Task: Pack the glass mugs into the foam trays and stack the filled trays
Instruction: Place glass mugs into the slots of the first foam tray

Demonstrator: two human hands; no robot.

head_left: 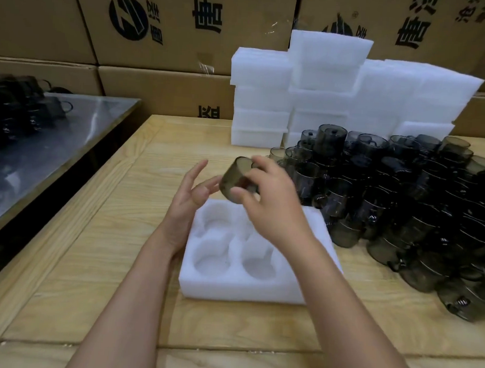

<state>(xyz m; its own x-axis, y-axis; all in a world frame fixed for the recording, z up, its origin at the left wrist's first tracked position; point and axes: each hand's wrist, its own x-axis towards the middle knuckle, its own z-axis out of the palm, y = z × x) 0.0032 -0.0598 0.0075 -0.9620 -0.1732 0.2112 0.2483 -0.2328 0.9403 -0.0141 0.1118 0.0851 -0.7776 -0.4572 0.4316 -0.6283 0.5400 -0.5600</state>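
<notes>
A white foam tray (231, 290) lies on the wooden table in front of me, its round pockets showing no mugs. Above the tray's far edge my right hand (271, 196) grips a smoky glass mug (234, 180), tilted on its side. My left hand (189, 198) is beside the mug with fingers spread and relaxed, fingertips near or touching the glass. A large pile of dark glass mugs (402, 196) is stacked at the right of the table.
Stacks of white foam trays (323, 90) stand at the back of the wooden table (93, 260). Cardboard boxes (173, 27) form a wall behind. A metal table (57, 136) at the left holds more dark mugs (20, 101).
</notes>
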